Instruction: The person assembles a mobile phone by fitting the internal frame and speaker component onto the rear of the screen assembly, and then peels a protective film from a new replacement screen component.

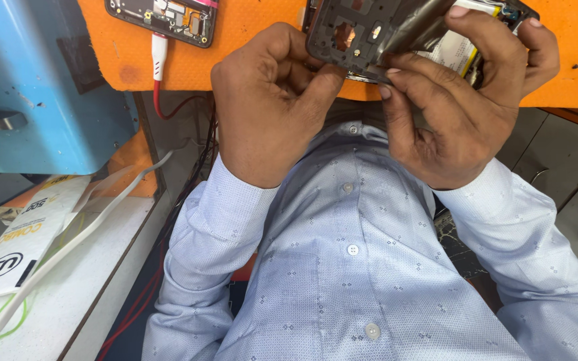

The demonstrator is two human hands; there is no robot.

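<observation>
Left hand (269, 107) pinching lower edge of opened phone frame (369, 33), right hand (466, 100) gripping its body; best pried slowly, evenly, over orange mat (249, 27).

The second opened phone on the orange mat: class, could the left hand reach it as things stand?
Probably yes: the phone lies uncovered on the mat near the left hand, but that hand is gripping the phone frame.

package: flat white pouch (18, 247) with black and yellow print | place: on the white desk (68, 314), well below and to the left of the left hand (269, 100) | state: lies flat, tilted, partly under a clear plastic wrapper (102, 194) | label: pale sticker (453, 50), just under the right hand (469, 100) fingers | screens: none seen
</observation>
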